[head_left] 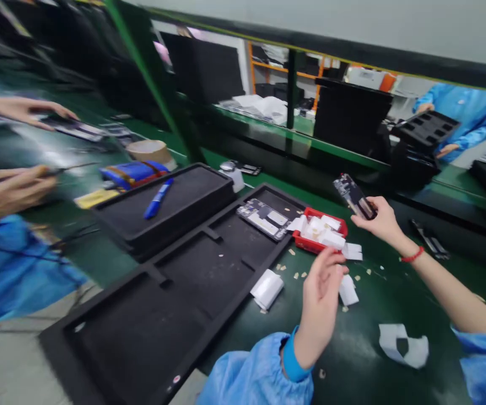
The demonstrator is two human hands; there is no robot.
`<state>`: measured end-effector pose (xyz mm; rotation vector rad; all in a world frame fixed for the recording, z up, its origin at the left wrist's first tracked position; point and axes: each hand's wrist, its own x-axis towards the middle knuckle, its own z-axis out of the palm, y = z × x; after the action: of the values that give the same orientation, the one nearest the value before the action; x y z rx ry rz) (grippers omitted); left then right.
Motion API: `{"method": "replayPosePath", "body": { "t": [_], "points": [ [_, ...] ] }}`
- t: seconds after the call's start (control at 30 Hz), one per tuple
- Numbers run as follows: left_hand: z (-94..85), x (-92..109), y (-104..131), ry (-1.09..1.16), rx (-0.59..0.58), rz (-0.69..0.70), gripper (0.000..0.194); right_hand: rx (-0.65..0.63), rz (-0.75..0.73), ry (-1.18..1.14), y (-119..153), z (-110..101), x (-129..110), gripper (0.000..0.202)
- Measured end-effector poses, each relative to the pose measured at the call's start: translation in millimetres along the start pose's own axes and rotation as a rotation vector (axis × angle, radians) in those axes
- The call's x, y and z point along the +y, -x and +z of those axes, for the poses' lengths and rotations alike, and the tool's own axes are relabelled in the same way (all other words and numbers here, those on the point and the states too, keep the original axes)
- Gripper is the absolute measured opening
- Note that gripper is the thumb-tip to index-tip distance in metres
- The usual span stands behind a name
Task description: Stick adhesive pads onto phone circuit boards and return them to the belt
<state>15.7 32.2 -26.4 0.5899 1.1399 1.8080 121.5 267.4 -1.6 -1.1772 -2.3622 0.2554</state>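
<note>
The phone body (351, 193) is held above the tabletop (352, 360), toward its far edge and past the red basket (308, 244), its long axis slanting from far left to near right, where the right hand (381, 222) pinches its near end between thumb and fingers. The left hand (321, 298) lies nearer and leftward, well apart from it, fingers loosely spread by the basket's near edge, nothing visibly gripped. On the dark green tabletop's left, a long black tray (142, 332) carries a second phone body (264, 219) at its far end; beside it, the basket is heaped with white slips (331, 241); smallest, tan tabs (292, 252) lie scattered around.
</note>
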Motion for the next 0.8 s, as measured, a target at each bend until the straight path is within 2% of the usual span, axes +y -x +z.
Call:
{"method": "replayPosePath", "body": {
  "t": [0.1,0.2,0.27,0.33,0.4,0.47,0.53,0.67,0.8],
  "points": [
    [1.0,2,5,0.005,-0.033,0.051,0.068,0.039,-0.071,-0.060,93,-20,-28,0.073],
    [-0.6,5,9,-0.080,-0.137,0.112,0.048,0.050,-0.103,-0.171,161,-29,-60,0.077],
    [-2.4,6,10,-0.214,-0.176,0.219,0.037,0.083,-0.106,-0.281,181,-35,-73,0.074],
    [-3.7,5,12,-0.361,-0.216,0.336,0.033,0.138,-0.091,-0.364,185,-42,-81,0.060],
    [-3.8,2,14,-0.440,-0.256,0.416,0.039,0.188,-0.075,-0.437,179,-48,-86,0.039],
    [-3.2,-1,17,-0.428,-0.270,0.457,0.053,0.208,-0.058,-0.516,170,-51,-93,0.020],
    [-2.9,-1,18,-0.428,-0.254,0.528,0.052,0.213,-0.054,-0.584,163,-50,-100,0.006],
    [-5.8,5,18,-0.533,-0.226,0.679,0.008,0.256,-0.096,-0.631,160,-45,-112,0.004],
    [-9.4,12,19,-0.550,-0.216,0.694,0.011,0.243,-0.163,-0.618,163,-42,-114,0.007]
  ]
}}
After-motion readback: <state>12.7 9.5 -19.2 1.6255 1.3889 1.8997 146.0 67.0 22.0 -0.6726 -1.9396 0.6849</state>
